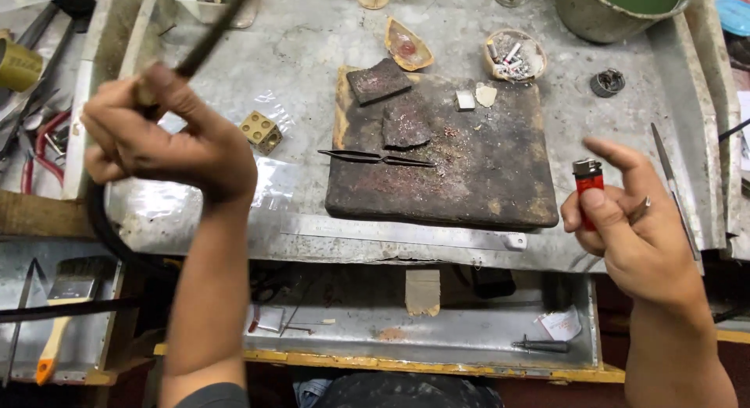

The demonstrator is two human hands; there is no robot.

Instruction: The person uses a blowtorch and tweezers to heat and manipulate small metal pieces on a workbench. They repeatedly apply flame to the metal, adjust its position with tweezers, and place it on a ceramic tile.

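Note:
My left hand is raised at the left and grips a dark torch nozzle that points up to the right; a black hose loops down from it. At the right edge of the bench, my right hand holds a red lighter upright, thumb on its side and index finger lifted. Between the hands lies a charred soldering block with black tweezers and two dark slabs on it.
A brass dice-like block and a steel ruler lie on the metal benchtop. A shell dish, a small bowl of bits and a green pot stand at the back. A brush and pliers lie left.

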